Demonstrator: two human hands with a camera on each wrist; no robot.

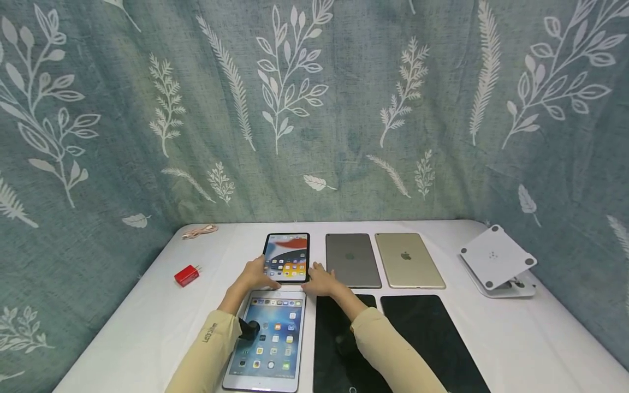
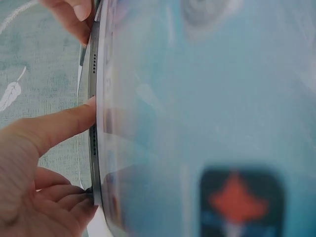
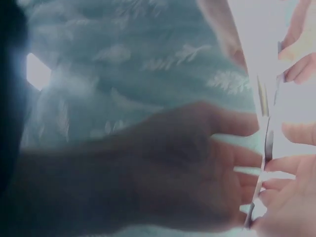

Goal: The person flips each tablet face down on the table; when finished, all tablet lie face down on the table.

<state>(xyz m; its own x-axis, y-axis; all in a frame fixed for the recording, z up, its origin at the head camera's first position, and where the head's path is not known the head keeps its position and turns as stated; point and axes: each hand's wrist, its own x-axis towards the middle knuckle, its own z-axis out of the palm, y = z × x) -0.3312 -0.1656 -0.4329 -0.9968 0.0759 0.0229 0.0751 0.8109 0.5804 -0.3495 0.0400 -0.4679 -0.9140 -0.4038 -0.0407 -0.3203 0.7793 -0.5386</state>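
Note:
A small black-bezelled tablet [image 1: 294, 260], its screen lit, lies face up near the back middle of the table. My left hand [image 1: 254, 274] holds its near left corner, fingers along the left side and thumb at the near edge. At the near right corner, my right hand [image 1: 321, 281] holds it the same way, fingers at the right side and thumb by the near edge. In the left wrist view, the left thumb touches the tablet's dark grey edge [image 2: 93, 168], between speaker holes. Just nearer lies a larger white tablet [image 1: 270, 357], screen lit, under my left wrist.
Two dark-screened tablets [image 1: 417, 327] lie under and beside my right forearm. Behind them are a grey-backed tablet [image 1: 351, 262] and a gold-backed tablet [image 1: 408, 262]. A folding metal stand [image 1: 496, 262] is at right. A red charger [image 1: 187, 276] and coiled cable [image 1: 200, 231] lie at left.

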